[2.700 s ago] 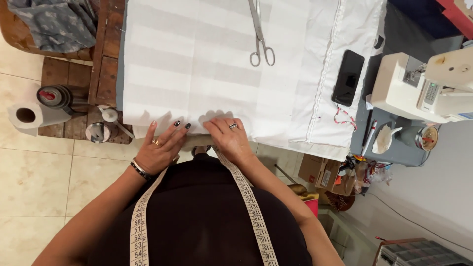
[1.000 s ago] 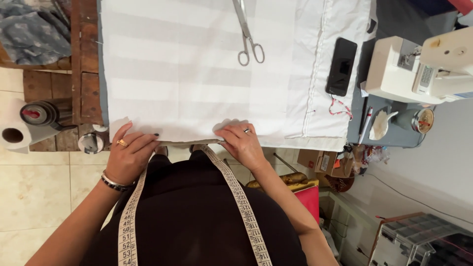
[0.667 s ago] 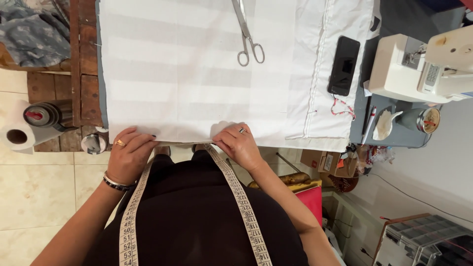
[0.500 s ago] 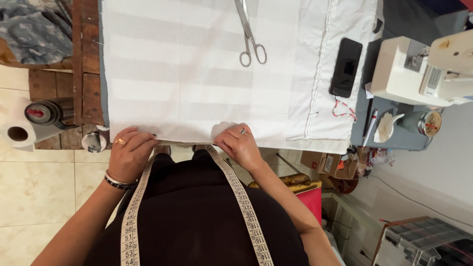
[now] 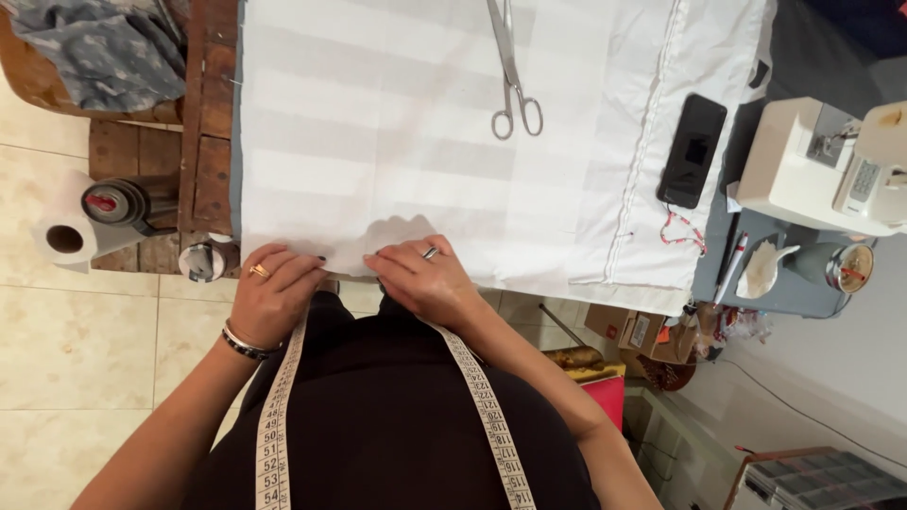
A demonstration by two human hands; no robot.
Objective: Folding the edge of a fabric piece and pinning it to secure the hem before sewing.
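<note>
Both hands [image 5: 354, 288] curled on white fabric's [image 5: 453, 151] edge

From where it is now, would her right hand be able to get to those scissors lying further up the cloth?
Probably yes. The right hand rests at the near edge of the white cloth, and only flat bare cloth lies between it and the scissors. She would likely have to stretch forward.

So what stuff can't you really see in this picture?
- Scissors: blade tips cut off by the top edge of the head view.
- Left hand and right hand: fingertips curl at the near hem of the white fabric, so the grip is unclear.
- Table under the fabric: covered.
- Sewing machine: cut off by the right edge.
- Small clutter below the table: too small to tell.
</note>
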